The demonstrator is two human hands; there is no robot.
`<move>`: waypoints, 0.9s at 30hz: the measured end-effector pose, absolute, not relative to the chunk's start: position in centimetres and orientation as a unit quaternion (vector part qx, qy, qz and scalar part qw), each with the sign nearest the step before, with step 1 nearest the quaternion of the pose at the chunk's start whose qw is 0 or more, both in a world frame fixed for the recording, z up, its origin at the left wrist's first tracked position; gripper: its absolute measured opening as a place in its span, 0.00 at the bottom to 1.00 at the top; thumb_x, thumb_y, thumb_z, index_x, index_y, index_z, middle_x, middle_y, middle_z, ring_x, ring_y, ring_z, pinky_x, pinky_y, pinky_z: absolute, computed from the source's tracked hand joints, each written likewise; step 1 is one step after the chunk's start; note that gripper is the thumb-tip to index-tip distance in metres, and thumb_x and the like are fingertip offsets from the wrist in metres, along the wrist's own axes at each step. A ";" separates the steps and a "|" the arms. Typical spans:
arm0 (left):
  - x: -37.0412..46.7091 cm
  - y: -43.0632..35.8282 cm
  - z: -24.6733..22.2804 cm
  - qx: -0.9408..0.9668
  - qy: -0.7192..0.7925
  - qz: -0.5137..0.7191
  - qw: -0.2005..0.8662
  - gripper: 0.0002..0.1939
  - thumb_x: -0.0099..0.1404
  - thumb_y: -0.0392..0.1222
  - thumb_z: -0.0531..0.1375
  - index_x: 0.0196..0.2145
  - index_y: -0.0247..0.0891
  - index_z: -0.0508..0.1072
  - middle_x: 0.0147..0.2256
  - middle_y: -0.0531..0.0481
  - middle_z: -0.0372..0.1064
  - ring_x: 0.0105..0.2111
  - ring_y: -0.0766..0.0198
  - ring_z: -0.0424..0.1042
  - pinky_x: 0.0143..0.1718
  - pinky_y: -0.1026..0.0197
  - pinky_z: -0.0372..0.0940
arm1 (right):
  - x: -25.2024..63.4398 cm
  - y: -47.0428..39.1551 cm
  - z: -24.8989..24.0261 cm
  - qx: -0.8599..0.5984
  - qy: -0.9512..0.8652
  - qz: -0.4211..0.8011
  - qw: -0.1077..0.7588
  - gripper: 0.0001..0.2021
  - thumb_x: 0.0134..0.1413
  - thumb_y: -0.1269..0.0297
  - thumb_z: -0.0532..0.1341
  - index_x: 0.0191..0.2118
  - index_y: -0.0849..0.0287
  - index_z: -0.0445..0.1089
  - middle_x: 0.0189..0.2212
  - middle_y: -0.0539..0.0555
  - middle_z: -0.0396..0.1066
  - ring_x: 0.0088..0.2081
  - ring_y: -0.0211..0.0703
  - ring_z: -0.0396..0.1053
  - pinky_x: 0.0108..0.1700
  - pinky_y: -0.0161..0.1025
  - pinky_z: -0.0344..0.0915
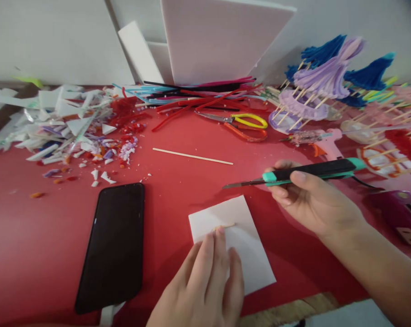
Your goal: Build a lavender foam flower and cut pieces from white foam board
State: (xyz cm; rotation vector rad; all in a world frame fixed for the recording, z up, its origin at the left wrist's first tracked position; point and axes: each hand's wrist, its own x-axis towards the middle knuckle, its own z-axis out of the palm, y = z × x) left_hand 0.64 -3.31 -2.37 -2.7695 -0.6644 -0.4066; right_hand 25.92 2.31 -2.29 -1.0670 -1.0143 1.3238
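My left hand [205, 281] is over a white square board [256, 254], its fingers close together and their tips pinning down a short piece of wooden stick [230, 225]. Only the end of that piece shows beyond the fingertips. In my right hand [314, 200] is a black and teal utility knife [314, 170], held above the table with its blade [243, 184] out, pointing left. The blade is apart from the board and the stick piece. A longer thin wooden stick [192, 156] lies on the red table [178, 181] beyond the board.
A black phone [112, 245] lies at left, scraps [72, 122] behind it. Pliers-like scissors [239, 123], pipe cleaners [205, 93] and white foam boards [222, 41] stand or lie at the back. A pink glue gun [328, 141] and stick-and-pipe-cleaner models [328, 72] are at right.
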 end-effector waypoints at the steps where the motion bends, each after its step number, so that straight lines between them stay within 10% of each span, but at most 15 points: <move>1: 0.6 -3.4 -2.4 -0.955 -0.229 -0.139 0.132 0.16 0.65 0.31 0.50 0.47 0.28 0.71 0.46 0.38 0.74 0.45 0.51 0.75 0.42 0.57 0.72 | 25.7 2.1 -2.4 -0.456 -0.412 0.554 0.562 0.04 0.53 0.67 0.62 0.36 0.50 0.71 0.32 0.48 0.78 0.22 0.35 0.69 0.18 0.33 0.63; 27: 0.3 -3.6 -3.4 -0.958 -0.208 -0.118 0.160 0.17 0.65 0.30 0.49 0.49 0.28 0.69 0.47 0.39 0.74 0.47 0.51 0.73 0.44 0.57 0.72 | 22.5 -0.9 -2.1 -0.456 -0.402 0.572 0.550 0.06 0.52 0.67 0.66 0.31 0.54 0.67 0.31 0.49 0.77 0.19 0.35 0.71 0.19 0.30 0.70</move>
